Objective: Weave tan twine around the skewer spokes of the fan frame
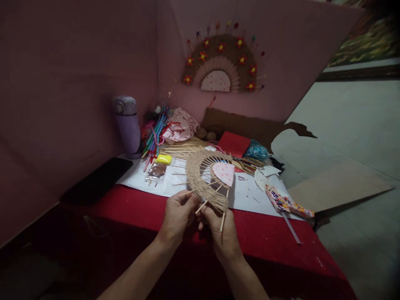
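I hold a half-round woven fan piece (200,177) of jute cord wound over thin wooden sticks, with a pink dotted half-disc (224,172) at its centre. My left hand (178,216) pinches a protruding stick at the piece's lower left edge, fingers closed. My right hand (223,231) grips the lower right end of the weave, fingers closed round it, with a stick poking down past the knuckles. The piece hangs just above a red cloth (131,204) on the table.
White paper (140,177) covers the table's middle. On it lie a bundle of sticks (179,149), coloured pipe cleaners (156,133), a yellow block (164,159), scissors (250,163), blue twine (256,150) and patterned strip (289,204). A purple flask (127,125) and black phone (96,180) sit left. A finished fan (220,62) hangs on the wall.
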`<state>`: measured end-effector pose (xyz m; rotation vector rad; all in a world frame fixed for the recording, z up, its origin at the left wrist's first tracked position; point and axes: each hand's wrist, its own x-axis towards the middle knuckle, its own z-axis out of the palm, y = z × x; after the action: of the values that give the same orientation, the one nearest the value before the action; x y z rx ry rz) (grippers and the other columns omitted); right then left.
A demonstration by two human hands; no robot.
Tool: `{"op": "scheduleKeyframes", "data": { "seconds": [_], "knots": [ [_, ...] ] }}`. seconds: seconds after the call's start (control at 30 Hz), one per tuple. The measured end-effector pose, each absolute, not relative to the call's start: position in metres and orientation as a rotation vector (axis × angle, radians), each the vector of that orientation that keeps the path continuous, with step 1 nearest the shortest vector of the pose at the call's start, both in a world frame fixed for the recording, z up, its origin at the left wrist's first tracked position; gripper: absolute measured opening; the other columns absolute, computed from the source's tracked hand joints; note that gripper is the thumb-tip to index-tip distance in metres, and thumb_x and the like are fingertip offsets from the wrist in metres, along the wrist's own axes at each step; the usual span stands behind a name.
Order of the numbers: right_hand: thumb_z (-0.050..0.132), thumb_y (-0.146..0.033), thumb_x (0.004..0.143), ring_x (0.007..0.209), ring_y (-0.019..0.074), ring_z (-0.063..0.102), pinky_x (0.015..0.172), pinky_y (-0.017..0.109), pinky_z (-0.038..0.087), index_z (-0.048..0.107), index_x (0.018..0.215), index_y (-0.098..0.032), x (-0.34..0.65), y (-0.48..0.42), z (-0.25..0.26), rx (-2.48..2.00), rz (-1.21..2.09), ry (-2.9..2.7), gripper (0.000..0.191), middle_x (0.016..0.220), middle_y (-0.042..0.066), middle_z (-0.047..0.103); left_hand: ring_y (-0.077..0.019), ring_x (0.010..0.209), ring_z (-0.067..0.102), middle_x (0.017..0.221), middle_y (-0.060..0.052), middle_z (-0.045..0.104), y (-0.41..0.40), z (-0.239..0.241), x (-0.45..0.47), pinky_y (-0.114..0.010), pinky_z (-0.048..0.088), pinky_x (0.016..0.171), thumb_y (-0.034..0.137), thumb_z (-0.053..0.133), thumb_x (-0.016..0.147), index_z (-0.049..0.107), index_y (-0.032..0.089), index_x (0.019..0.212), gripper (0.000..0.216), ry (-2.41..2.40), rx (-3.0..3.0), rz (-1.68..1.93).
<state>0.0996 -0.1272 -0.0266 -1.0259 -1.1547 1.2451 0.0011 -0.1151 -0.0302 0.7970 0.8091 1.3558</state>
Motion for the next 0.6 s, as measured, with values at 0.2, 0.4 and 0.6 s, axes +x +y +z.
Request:
{"op": "scheduleKeyframes", "data": {
  "seconds": [0.2, 0.4, 0.6],
  "knots": [
    [0.064, -0.031, 0.075, 0.051, 0.0103, 0.054, 0.047, 0.02, 0.042, 0.064, 0.073, -0.014, 0.102, -0.122, -0.039, -0.881, 1.424, -1.062, 0.017, 0.062, 0.002, 0.061, -0.0051, 0.031, 0.04, 0.045, 0.005, 0.049, -0.108, -0.041, -0.003, -0.014, 0.028, 0.029, 0.039, 0.064, 0.073, 0.049, 0.015, 0.066, 0.03, 0.817, 0.803, 1.413],
    [0.067, -0.033, 0.072, 0.051, 0.0095, 0.052, 0.049, 0.021, 0.043, 0.065, 0.077, -0.015, 0.109, -0.119, -0.044, -0.916, 1.485, -0.995, 0.019, 0.067, 0.002, 0.062, -0.0076, 0.037, 0.047, 0.051, 0.002, 0.054, -0.107, -0.037, -0.006, -0.014, 0.03, 0.028, 0.04, 0.067, 0.07, 0.051, 0.014, 0.069, 0.03, 0.869, 0.78, 1.388],
    [0.057, -0.032, 0.076, 0.044, 0.0119, 0.048, 0.043, 0.023, 0.032, 0.063, 0.069, -0.018, 0.135, -0.13, -0.032, -1.353, 1.129, -1.571, 0.017, 0.058, 0.001, 0.06, -0.0037, 0.035, 0.041, 0.053, 0.002, 0.055, -0.108, -0.035, -0.009, -0.014, 0.031, 0.031, 0.036, 0.068, 0.071, 0.051, 0.013, 0.068, 0.028, 0.9, 0.89, 1.347]
  ]
}}
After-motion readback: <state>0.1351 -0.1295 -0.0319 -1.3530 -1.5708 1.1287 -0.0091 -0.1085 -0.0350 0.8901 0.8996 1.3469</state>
